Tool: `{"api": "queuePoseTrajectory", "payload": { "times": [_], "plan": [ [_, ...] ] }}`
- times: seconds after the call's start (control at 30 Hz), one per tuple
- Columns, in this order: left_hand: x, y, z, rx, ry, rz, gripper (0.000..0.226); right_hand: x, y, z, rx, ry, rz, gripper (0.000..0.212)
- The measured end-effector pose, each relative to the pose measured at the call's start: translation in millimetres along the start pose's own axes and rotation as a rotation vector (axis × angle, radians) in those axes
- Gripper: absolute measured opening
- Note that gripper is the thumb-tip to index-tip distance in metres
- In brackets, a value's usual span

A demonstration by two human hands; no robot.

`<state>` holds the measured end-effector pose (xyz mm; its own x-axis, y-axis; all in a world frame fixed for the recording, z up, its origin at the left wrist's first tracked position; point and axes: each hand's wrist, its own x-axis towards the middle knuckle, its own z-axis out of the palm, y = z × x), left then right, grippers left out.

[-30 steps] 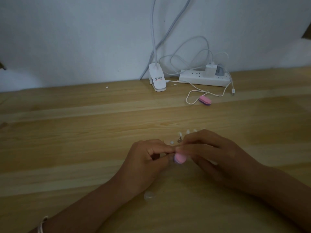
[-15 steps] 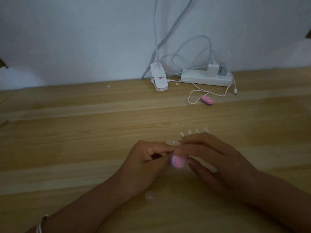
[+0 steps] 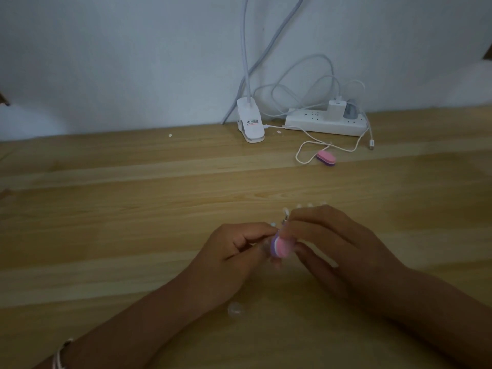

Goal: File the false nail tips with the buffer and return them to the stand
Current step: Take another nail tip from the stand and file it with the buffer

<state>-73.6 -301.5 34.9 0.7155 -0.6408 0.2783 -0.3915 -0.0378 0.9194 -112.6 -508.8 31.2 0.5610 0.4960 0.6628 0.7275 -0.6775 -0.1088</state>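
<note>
The right hand (image 3: 332,243) is gripping a small buffer (image 3: 281,246), a rounded foam block layered pink, white and purple, with its fingers curled round it. The left hand (image 3: 234,251) is pinching thumb against forefinger right at the buffer's edge. A glassy, translucent tip (image 3: 263,245) is showing faintly there, too blurred for its shape to be read. Both hands are working above the table (image 3: 133,209), made of pale wood planks with a fine grain.

Just behind the right knuckles the stand (image 3: 285,217) is peeking out, mostly hidden, with a row of tips (image 3: 310,205), pale and rounded, standing on it. A clear loose tip (image 3: 234,308) is lying beside the left wrist, which is wearing a thin bracelet (image 3: 60,355).

Far back, a spare buffer (image 3: 326,157) is lying inside a loop of white cable (image 3: 302,155). A glossy white clip (image 3: 250,123) is carrying a label (image 3: 252,121) whose red and dark print is too small to read. Beside it a white strip (image 3: 314,123) is holding a boxy charger (image 3: 334,109).
</note>
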Motion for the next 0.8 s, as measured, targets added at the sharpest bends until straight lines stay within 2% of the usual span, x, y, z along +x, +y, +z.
{"api": "queuePoseTrajectory", "payload": {
  "times": [0.07,0.2,0.3,0.37,0.43,0.53,0.67,0.8],
  "plan": [
    [0.4,0.4,-0.6,0.007,-0.010,-0.005,0.021,-1.1,-1.6,-0.5,-0.008,-0.014,-0.038,0.024],
    [0.3,1.0,-0.5,-0.013,-0.002,-0.027,0.023,2.4,6.1,-6.6,-0.043,-0.016,0.009,0.019],
    [-1.2,1.7,-0.6,-0.030,-0.024,-0.035,0.024,1.0,-2.4,-4.4,-0.026,-0.024,-0.060,0.020],
    [-1.7,1.0,-1.5,-0.013,-0.033,-0.033,0.024,-1.2,-0.1,-5.6,-0.071,-0.061,-0.111,0.023],
    [-3.3,0.0,-1.3,0.021,-0.032,-0.010,0.023,-2.0,12.4,-9.0,-0.142,-0.085,-0.073,0.021],
    [-5.4,-1.5,2.2,0.086,0.041,0.017,0.020,-0.6,31.2,-14.6,-0.143,0.011,0.102,0.018],
    [0.8,-12.9,-0.7,0.143,0.276,0.030,0.011,2.7,40.7,-22.3,-0.046,0.211,0.318,0.008],
    [2.6,-18.2,-3.3,0.196,0.318,0.005,0.011,2.7,46.5,-20.1,0.328,0.308,0.858,0.019]
  ]
}}
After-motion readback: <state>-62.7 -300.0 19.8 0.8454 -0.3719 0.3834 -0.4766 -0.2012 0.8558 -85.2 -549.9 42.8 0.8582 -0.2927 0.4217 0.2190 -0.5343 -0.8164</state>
